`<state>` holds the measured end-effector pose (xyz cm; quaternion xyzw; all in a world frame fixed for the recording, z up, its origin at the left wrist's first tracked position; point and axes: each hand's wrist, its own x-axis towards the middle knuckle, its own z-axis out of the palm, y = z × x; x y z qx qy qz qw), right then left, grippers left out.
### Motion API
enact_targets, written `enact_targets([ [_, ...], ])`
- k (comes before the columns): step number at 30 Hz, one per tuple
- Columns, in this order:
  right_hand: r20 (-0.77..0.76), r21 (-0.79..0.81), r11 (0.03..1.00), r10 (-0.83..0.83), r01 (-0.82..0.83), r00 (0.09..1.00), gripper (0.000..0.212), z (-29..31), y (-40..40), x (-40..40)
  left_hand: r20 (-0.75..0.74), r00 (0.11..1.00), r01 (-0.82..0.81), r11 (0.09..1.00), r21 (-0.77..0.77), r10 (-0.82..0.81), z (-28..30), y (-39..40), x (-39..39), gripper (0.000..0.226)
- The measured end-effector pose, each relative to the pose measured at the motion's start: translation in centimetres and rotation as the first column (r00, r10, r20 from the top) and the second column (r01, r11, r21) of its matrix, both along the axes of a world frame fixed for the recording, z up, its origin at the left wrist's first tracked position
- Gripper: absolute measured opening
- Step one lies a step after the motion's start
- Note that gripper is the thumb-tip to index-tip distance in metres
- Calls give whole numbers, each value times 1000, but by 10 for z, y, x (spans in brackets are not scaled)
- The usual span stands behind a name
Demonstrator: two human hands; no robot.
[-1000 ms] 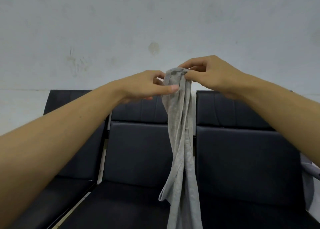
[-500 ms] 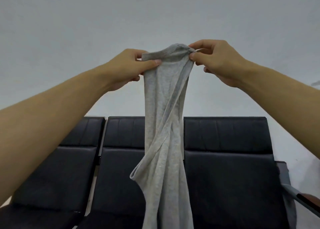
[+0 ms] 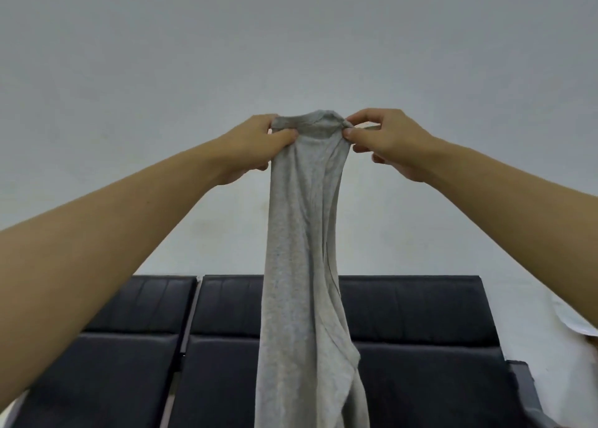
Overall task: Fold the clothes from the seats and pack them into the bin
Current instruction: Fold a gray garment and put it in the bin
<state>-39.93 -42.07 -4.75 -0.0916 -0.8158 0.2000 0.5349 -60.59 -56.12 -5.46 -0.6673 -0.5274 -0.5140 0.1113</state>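
Seats [image 3: 417, 311], black and padded, stand in a row against the pale wall [image 3: 291, 39]. Left hand [image 3: 255, 146] is raised, thumb and curled fingers pinching one top corner of the grey garment [image 3: 301, 265]. Garment hangs straight down before the seat backs. Right hand [image 3: 385, 139] pinches the opposite top corner between thumb and forefinger.

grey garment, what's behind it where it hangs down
Behind the grey garment, which the left hand and right hand pinch at the top, are the pale wall and black seats. The strip it covers is hidden.
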Motion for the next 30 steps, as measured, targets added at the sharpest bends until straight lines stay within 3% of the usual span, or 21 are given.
enact_targets([
  [2,20,-26,1000,7,-7,1000,12,-2,-3,-5,56,998,31,999,-38,-29,-1,0,2,37],
  [5,12,-47,999,15,-15,1000,14,-11,2,-17,108,993,47,996,-73,-39,-5,1,3,36],
  [8,27,-98,995,28,-25,999,19,-28,17,-27,43,999,-22,995,-99,26,-14,1,1,23],
  [13,67,-260,963,95,-74,993,20,-70,48,-48,-59,988,-151,972,-182,143,-35,14,-11,31],
  [17,70,-489,841,304,-233,950,28,-134,63,-68,-62,977,-214,960,-180,206,-53,35,-17,26],
  [20,210,-589,748,508,-306,836,26,-203,70,-78,-46,972,-235,952,-196,230,-66,50,-23,26],
  [25,258,-730,616,650,-297,715,61,-286,86,-96,-54,962,-274,929,-250,269,-84,68,-36,24],
  [28,406,-672,707,603,-223,687,78,-307,94,-102,-65,953,-301,911,-280,295,-98,74,-50,22],
  [30,574,-515,841,480,-163,663,68,-311,92,-96,-61,946,-322,901,-291,318,-106,77,-62,23],
])
